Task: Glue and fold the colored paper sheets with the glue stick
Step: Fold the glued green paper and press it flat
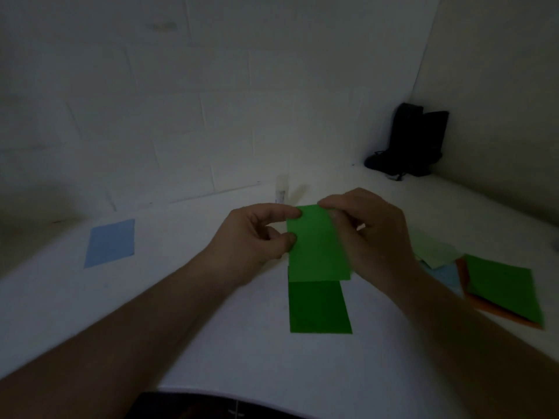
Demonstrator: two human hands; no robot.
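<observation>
Folding is under way: the left hand and right hand each pinch the far edge of the green sheet, lifted over its near half on the surface. Next, likely align the edges and press. The glue stick stands just behind the sheet.

Bright green sheet up top, darker shaded green on its lower half. Light blue sheet off to the left. The stack on the right goes green on top, orange underneath, with pale green and light blue peeking out. White table, black object in the corner.
</observation>
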